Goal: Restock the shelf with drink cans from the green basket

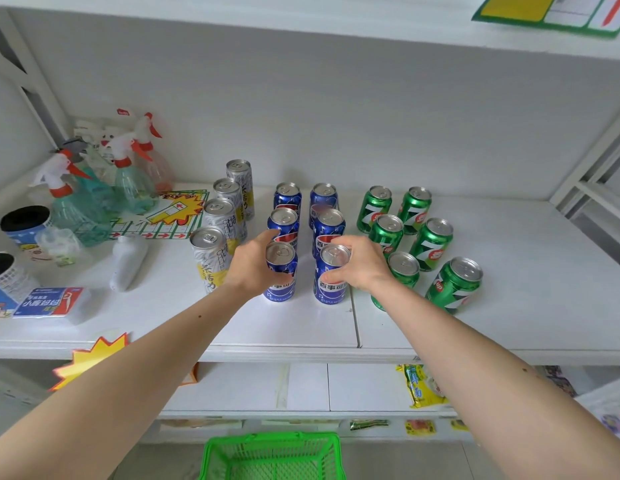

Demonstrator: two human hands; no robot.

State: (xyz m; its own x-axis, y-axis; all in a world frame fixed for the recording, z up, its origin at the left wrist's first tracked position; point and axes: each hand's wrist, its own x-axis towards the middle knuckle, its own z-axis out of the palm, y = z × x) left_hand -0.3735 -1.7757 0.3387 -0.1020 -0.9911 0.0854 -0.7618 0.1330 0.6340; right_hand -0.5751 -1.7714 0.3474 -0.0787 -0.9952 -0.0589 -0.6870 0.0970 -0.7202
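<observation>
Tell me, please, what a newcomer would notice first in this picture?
Both hands, left and right, each grip a front blue can mid-shelf. Green cans stand in rows to their right, tall white cans to their left. Spray bottles crowd the far left; the green basket sits below.

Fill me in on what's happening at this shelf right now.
A person is stocking drink cans. The left hand grips the front blue can in the left row, and the right hand grips the front blue can in the right row, both standing on the white shelf. Tall white cans stand to their left, green cans to their right. The green basket sits below.
</observation>
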